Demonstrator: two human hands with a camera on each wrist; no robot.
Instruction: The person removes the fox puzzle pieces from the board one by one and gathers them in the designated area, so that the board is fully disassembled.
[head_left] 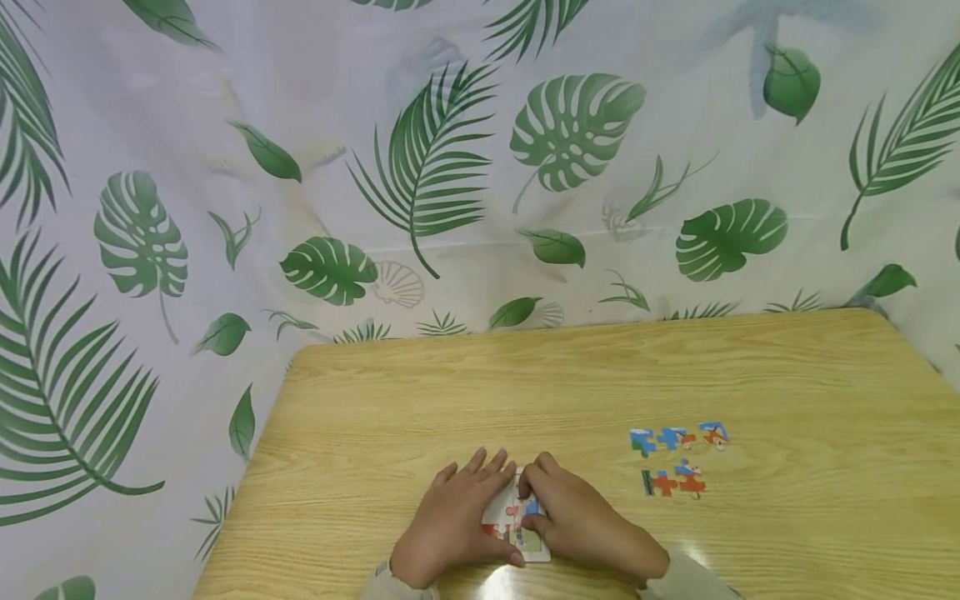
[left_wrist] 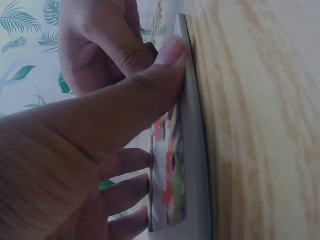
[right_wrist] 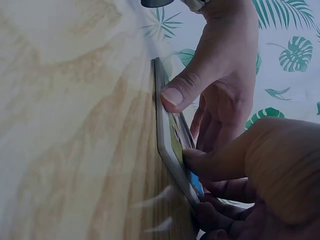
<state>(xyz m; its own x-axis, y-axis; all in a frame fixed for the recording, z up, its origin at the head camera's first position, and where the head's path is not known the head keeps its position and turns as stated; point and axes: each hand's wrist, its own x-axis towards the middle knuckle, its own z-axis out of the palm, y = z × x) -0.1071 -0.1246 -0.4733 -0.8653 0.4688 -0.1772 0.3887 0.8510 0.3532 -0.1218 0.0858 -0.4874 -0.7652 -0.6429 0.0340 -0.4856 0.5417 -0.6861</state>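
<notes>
A small jigsaw puzzle in a white tray (head_left: 535,557) lies at the table's near side, with red, blue and green picture parts fitted in it. My left hand (head_left: 457,518) spans the tray's left part, its fingers fairly straight. The left thumb (left_wrist: 170,52) presses the near rim in the left wrist view. From the right, my right hand (head_left: 581,512) reaches over the tray with curled fingers. Its thumb and fingertips pinch at a blue puzzle piece (right_wrist: 195,183) by the tray's right edge; the fingers hide much of this piece.
Several loose puzzle pieces lie to the right in two rough rows, among them a blue piece (head_left: 642,442) and a red piece (head_left: 663,483). The wood-grain table (head_left: 360,408) ends at a white leaf-print cloth (head_left: 465,300) behind and at the left.
</notes>
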